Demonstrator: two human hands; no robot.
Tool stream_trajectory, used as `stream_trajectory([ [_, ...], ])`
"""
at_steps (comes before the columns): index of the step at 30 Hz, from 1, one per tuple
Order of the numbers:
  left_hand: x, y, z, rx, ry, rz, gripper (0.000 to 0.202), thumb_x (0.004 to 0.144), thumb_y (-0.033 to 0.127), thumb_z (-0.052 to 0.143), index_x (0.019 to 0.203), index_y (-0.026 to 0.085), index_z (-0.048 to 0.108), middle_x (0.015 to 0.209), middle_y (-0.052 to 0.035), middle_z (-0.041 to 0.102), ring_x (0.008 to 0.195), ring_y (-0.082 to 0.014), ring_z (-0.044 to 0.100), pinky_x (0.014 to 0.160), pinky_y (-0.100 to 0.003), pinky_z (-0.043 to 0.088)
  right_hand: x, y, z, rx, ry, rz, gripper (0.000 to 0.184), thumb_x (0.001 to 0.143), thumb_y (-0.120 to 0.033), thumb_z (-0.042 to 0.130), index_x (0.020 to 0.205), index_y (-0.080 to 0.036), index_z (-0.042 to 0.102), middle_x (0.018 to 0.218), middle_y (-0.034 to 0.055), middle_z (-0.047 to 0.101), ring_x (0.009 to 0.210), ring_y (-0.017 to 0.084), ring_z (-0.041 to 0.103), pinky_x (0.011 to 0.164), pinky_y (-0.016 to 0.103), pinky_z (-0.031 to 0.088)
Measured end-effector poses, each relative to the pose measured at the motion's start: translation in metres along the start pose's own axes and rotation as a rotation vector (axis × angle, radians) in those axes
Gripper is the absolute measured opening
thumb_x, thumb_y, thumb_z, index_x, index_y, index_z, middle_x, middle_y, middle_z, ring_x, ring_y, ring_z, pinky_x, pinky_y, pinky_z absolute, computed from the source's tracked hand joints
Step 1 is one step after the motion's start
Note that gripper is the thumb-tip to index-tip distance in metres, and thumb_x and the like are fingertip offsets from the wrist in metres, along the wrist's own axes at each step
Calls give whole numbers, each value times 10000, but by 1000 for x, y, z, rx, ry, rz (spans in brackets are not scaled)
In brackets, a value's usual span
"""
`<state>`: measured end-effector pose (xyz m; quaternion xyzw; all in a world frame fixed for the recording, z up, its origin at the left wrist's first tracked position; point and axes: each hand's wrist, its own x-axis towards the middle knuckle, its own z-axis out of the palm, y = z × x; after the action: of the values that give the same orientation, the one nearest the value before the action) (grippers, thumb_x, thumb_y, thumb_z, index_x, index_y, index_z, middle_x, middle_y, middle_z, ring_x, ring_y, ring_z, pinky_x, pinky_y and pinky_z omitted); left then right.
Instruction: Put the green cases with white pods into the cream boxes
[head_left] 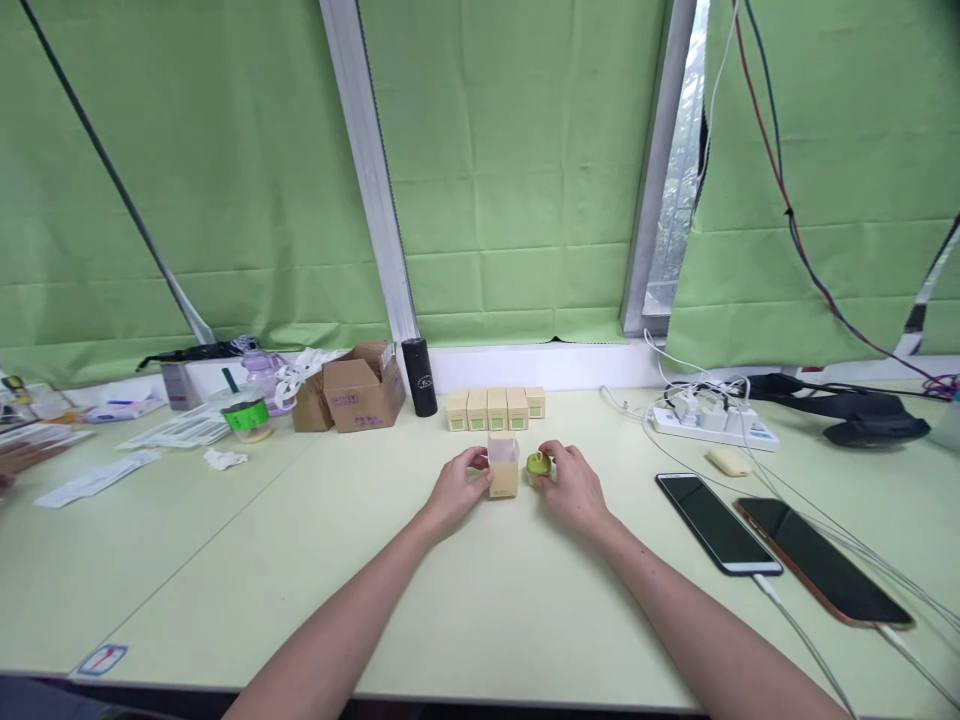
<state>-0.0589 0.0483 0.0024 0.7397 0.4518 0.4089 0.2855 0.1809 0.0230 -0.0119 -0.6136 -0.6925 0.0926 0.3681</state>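
A small open-topped kraft paper box [503,478] stands upright on the table. My left hand [459,484] grips its left side between thumb and fingers. Just to the right of the box, my right hand [571,484] has its fingers closed on a small round item with a green top [538,463] and a little loop on it; its exact kind I cannot make out. The item is apart from the box and low at the tabletop. Behind them stands a row of several similar closed small boxes [497,411] with green-edged labels.
On the right lie a white-edged phone [718,523], a second phone [823,560], a cream case [728,461] and a power strip [716,428] with cables. A black tumbler [420,377], a brown carton [365,388] and a drink cup [247,415] stand at the back left.
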Motion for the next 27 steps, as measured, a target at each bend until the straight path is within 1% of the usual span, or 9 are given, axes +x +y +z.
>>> stream_trajectory([
  [2,-3,4,-1,27,-26,-12,453,807,255,721,1249,185,651,1173,-123,728,1122,-287,663,1016,-428,499,1,0,-3,-14,-45,58,363,840,-178,664,1187,-257,594,1090,65,669,1054,237,624,743,286,409],
  [5,-5,11,-1,-34,11,53,470,827,275,718,1274,218,584,1242,-113,686,1190,-285,631,1047,-428,478,2,1,-3,-12,-63,53,333,848,-171,656,1167,-250,601,1069,68,675,1042,239,624,743,282,399],
  [9,-5,19,0,-165,125,201,271,927,303,630,1174,220,553,1272,-117,644,1243,-255,605,1102,-413,442,4,4,-1,-1,-61,31,311,849,-173,661,1149,-241,612,1026,70,685,981,235,641,735,279,394],
  [11,-5,21,2,-175,161,222,188,950,314,614,1104,214,574,1251,-116,651,1245,-248,608,1102,-394,439,6,5,-2,-5,-64,29,290,853,-183,665,1132,-245,620,1005,66,691,951,231,649,727,277,391],
  [15,-3,18,8,-181,173,165,186,973,371,605,1049,203,633,1242,-113,684,1187,-242,646,1050,-366,467,7,8,-3,-17,-73,28,253,854,-205,671,1098,-261,630,987,58,700,920,231,659,714,277,388],
  [18,-1,14,12,-185,173,107,248,973,410,598,1044,186,676,1135,-111,732,1109,-247,672,1015,-377,486,7,9,-3,-6,-73,1,234,853,-194,660,1074,-260,624,981,55,710,905,227,662,708,276,391],
  [20,0,12,13,-195,194,74,279,953,420,620,1047,172,707,1111,-120,751,1084,-257,680,1013,-393,489,7,10,-2,3,-68,-22,229,844,-171,650,1054,-255,615,978,52,717,881,221,662,697,275,393],
  [24,3,9,10,-312,176,23,364,872,411,712,1125,152,746,1229,-151,749,1124,-282,679,1042,-418,484,7,13,1,29,-37,-56,260,826,-132,624,1054,-252,596,1000,44,730,837,214,654,686,287,411],
  [27,4,8,6,-424,141,-35,448,803,381,768,1181,140,755,1272,-161,739,1146,-294,674,1052,-422,478,7,13,1,92,28,-77,274,832,-135,596,1075,-260,583,1014,35,727,856,222,656,721,316,453],
])
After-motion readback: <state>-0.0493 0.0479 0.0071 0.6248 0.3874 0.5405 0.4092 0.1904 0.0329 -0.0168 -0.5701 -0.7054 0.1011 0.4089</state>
